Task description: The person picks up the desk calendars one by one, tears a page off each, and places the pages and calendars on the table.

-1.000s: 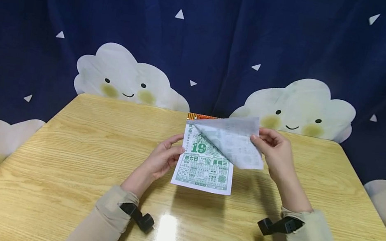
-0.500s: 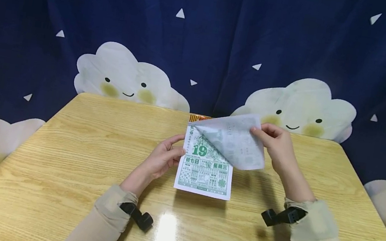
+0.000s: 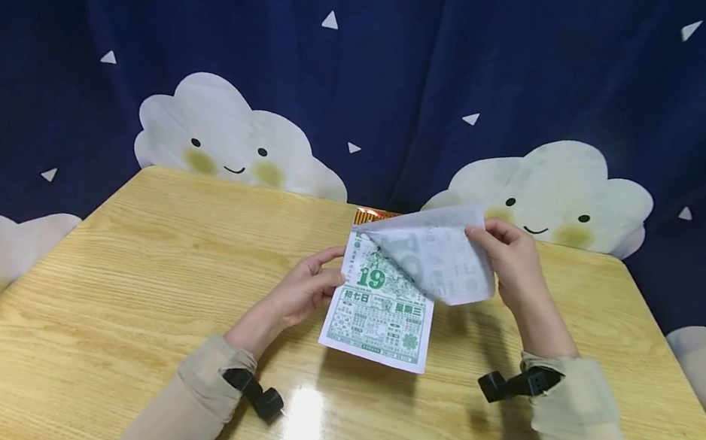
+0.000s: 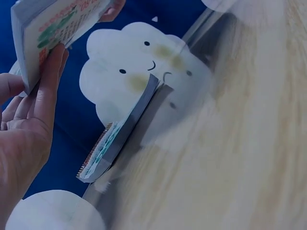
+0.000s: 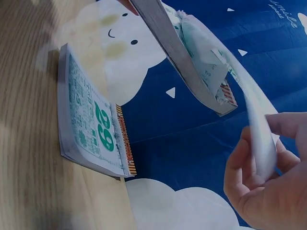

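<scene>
A tear-off calendar [image 3: 378,326] with green print and the number 19 is held up over the table. My left hand [image 3: 298,289] grips its left edge, thumb on the front and fingers behind; the left wrist view shows its thick page block [image 4: 60,31] in that hand. My right hand [image 3: 514,263] pinches the right side of the lifted top sheet [image 3: 437,252], which is folded back diagonally with its pale reverse showing. In the right wrist view this sheet [image 5: 259,129] curves between thumb and fingers. The sheet covers most of the orange-striped top band [image 3: 370,217].
A second calendar [image 5: 98,120], showing 29 and an orange band, lies on the wooden table [image 3: 107,305]; the head view does not show it distinctly. Behind the table hangs a dark blue curtain [image 3: 373,86] with clouds. Black cameras sit on both wrists.
The calendar has shifted slightly right and its lower edge has come down a little. My right hand has risen slightly with the pinched sheet. Both holds stay the same.
</scene>
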The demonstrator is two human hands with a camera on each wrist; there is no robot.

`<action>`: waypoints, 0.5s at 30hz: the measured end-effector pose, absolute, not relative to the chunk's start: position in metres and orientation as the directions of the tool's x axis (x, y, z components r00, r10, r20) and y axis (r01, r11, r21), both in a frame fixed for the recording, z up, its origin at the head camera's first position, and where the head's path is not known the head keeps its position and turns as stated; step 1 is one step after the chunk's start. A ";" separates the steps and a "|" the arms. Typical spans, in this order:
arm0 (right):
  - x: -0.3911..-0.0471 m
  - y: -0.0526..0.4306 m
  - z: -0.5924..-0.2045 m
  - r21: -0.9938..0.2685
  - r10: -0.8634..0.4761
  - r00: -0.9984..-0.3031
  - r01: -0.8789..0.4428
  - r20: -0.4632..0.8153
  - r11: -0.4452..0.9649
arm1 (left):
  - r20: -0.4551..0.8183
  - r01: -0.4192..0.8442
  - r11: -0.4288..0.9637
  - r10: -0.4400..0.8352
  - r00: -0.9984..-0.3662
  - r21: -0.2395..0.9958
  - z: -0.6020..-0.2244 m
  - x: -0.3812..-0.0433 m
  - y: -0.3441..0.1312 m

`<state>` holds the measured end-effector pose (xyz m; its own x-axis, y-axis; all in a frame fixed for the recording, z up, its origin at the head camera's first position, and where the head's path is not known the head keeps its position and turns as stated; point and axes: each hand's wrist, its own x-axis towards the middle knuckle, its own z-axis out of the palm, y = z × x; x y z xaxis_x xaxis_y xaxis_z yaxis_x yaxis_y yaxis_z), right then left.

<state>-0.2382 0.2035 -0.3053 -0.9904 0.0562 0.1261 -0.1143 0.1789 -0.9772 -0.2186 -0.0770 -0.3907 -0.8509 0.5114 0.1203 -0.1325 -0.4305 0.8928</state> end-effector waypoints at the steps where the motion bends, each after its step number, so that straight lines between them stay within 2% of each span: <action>1: -0.240 0.203 -0.305 -0.974 0.054 -0.990 -0.114 0.127 0.197 | 0.121 -0.131 -0.426 0.514 -0.849 0.895 -0.391 -0.219 -0.077; 11: -0.244 0.199 -0.296 -0.941 0.029 -0.980 -0.180 0.196 0.287 | 0.106 -0.125 -0.397 0.511 -0.853 0.909 -0.393 -0.219 -0.078; 13: -0.253 0.204 -0.302 -0.936 0.012 -0.980 -0.186 0.198 0.298 | 0.111 -0.119 -0.399 0.506 -0.855 0.909 -0.393 -0.218 -0.078; 15: -0.275 0.220 -0.322 -0.952 -0.022 -0.980 -0.198 0.199 0.232 | 0.116 -0.118 -0.409 0.504 -0.856 0.905 -0.392 -0.218 -0.078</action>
<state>-0.2749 0.2205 -0.3223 -0.9798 -0.0220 0.1988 -0.1984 0.2318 -0.9523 -0.2184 -0.0777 -0.3922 -0.8557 0.5042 0.1164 -0.1178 -0.4088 0.9050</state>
